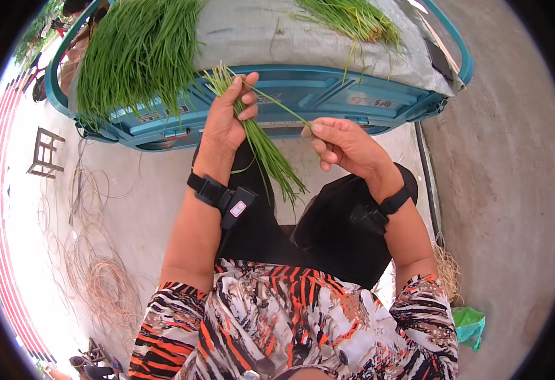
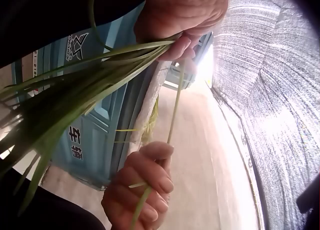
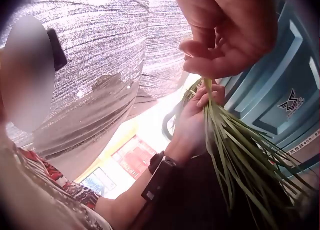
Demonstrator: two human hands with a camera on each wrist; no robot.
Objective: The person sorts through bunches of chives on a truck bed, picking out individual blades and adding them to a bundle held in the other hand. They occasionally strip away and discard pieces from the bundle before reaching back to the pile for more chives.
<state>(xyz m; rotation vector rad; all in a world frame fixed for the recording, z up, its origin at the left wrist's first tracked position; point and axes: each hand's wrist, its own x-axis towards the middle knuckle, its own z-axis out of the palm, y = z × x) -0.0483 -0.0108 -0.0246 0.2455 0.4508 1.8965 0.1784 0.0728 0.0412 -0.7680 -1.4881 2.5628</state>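
The green bundle (image 1: 263, 144) slants above the dark-clad knees (image 1: 337, 209), gripped in the curled fingers of the left hand (image 1: 230, 117); the right hand (image 1: 351, 147) pinches one stalk (image 1: 282, 105). Beyond, a grey sheet (image 1: 246, 35) with more greens (image 1: 139, 57) covers the blue cart (image 1: 312, 98) on a pale floor (image 1: 511, 126).

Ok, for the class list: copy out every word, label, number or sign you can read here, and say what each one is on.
"车辆": sideways on the blue panel in the left wrist view.
"400": on the white strip across that panel; the rest is too blurred.
Too small or blurred to read: lettering by the angular logo, the left wristband's label, the red sign.
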